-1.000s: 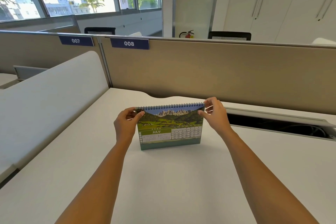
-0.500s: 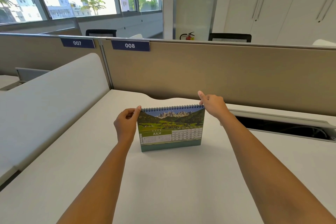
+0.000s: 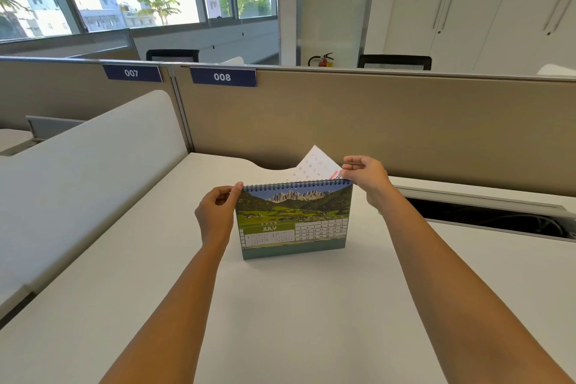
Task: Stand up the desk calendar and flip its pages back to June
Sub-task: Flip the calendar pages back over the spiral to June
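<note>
The desk calendar (image 3: pixel 293 221) stands upright on the white desk (image 3: pixel 280 315), spiral binding on top. Its front page shows a mountain picture and the word JULY. My left hand (image 3: pixel 218 212) pinches the calendar's top left corner. My right hand (image 3: pixel 366 178) is at the top right corner, pinching a white page (image 3: pixel 314 165) with date numbers that rises tilted from behind the binding. The rear side of the calendar is hidden.
A beige partition (image 3: pixel 374 128) with labels 007 and 008 runs right behind the calendar. A white side divider (image 3: pixel 93 171) stands on the left. An open cable tray (image 3: pixel 486 215) with wires lies in the desk to the right.
My right hand went from the top right corner to behind the binding and now lifts a white page up from the back. My left hand has kept its hold on the left corner.
</note>
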